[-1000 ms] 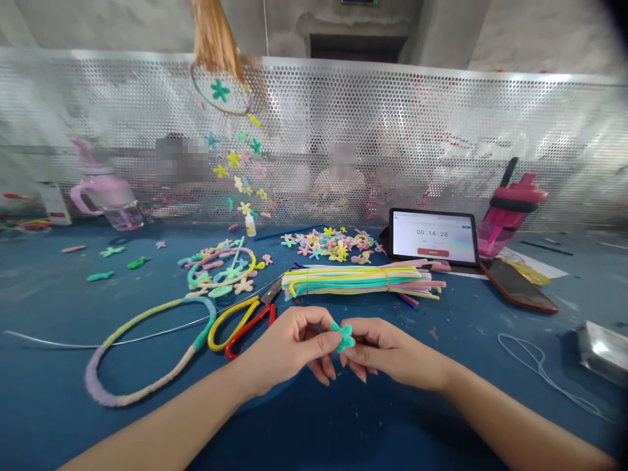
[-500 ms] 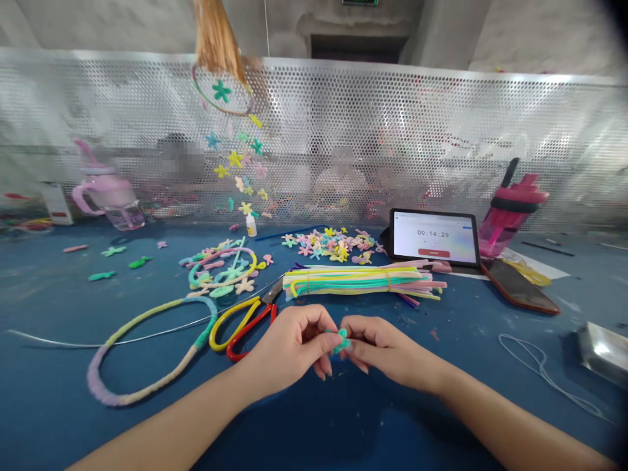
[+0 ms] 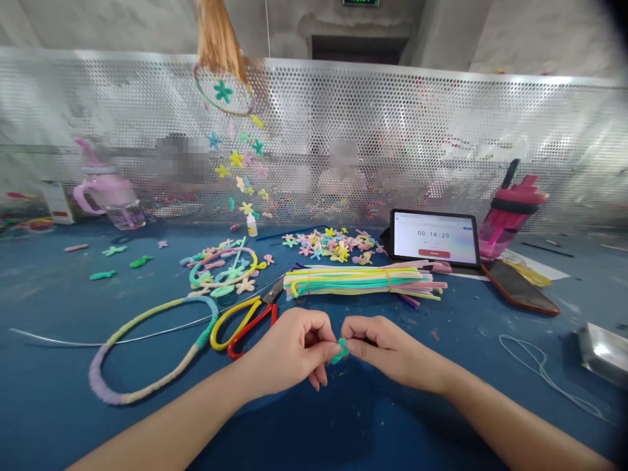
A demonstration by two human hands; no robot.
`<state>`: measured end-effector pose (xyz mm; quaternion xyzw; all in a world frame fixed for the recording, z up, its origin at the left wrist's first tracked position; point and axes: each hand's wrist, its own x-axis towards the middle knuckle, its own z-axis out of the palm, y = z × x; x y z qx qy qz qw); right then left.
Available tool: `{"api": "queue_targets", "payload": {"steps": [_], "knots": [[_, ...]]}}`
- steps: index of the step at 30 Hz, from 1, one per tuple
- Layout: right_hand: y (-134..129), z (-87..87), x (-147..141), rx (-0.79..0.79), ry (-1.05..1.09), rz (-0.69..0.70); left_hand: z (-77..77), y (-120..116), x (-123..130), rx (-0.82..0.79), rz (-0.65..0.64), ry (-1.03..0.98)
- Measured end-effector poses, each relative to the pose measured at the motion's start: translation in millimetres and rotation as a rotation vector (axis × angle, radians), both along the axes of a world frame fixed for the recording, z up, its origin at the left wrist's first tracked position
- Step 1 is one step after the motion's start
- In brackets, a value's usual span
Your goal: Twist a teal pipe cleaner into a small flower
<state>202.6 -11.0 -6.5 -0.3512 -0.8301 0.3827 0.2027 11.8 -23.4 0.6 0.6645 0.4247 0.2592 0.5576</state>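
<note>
Between my two hands is a small green fuzzy piece [image 3: 339, 352], pinched from both sides above the blue table. My left hand [image 3: 299, 347] has thumb and fingertips closed on its left side. The thumb and index finger of my right hand [image 3: 385, 348] press on its right edge. Just left of my left hand lie scissors [image 3: 245, 324] with one yellow and one red handle. Behind my hands is a bundle of pastel pipe cleaners [image 3: 353, 281]. A large multicoloured ring [image 3: 142, 314] lies at the left, over a thin wire.
Small fuzzy flowers [image 3: 338, 245] are heaped behind the bundle. A smaller ring [image 3: 255, 258] lies among green pieces. A tablet [image 3: 434, 237], a phone [image 3: 520, 286], a pink cup [image 3: 513, 212] and a metal box [image 3: 606, 353] are at the right. Flowers hang from a ring [image 3: 223, 112].
The green piece has turned and sits slightly lower between my fingertips. The fingers of my right hand are more curled in. The view has shifted very slightly.
</note>
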Motion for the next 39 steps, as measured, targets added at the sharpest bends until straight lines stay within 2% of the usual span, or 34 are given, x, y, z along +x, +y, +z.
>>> {"api": "queue_targets", "payload": {"steps": [4,10,18,21,26,29,32,34,36,38,39], "knots": [[1.2,-0.6,0.1,0.061,-0.072,-0.055,-3.8,-1.9,1.3,0.046,0.017,0.05],[3.3,-0.2,-0.2,0.178,-0.164,-0.232,-10.7,-3.1,1.5,0.195,0.016,0.11],[-6.9,7.6,-3.4,0.045,-0.088,-0.239,-13.2,-3.1,3.0,0.31,0.062,0.199],[-14.1,5.8,-8.7,0.055,-0.043,-0.259,-13.9,-3.4,4.6,0.308,0.081,0.162],[-28.8,-6.9,-19.7,0.229,-0.028,-0.287,-19.3,-5.1,8.5,0.21,0.133,-0.024],[-33.7,-7.7,-20.2,0.265,-0.033,-0.285,-19.0,-4.0,9.5,0.135,0.134,-0.11],[-27.6,0.0,-11.3,0.159,0.029,-0.228,-12.8,0.1,7.1,0.048,0.117,-0.182],[-16.9,5.2,-2.3,-0.037,0.135,-0.152,-7.7,3.1,4.5,0.006,0.1,-0.222],[-4.5,6.8,4.9,-0.205,0.276,-0.152,-3.7,5.0,2.3,-0.025,0.071,-0.245],[4.9,4.7,7.8,-0.223,0.339,-0.188,-1.7,5.3,1.1,-0.043,0.039,-0.252],[7.4,2.8,7.4,-0.231,0.333,-0.152,-1.3,5.1,0.9,-0.049,0.024,-0.253]]}}
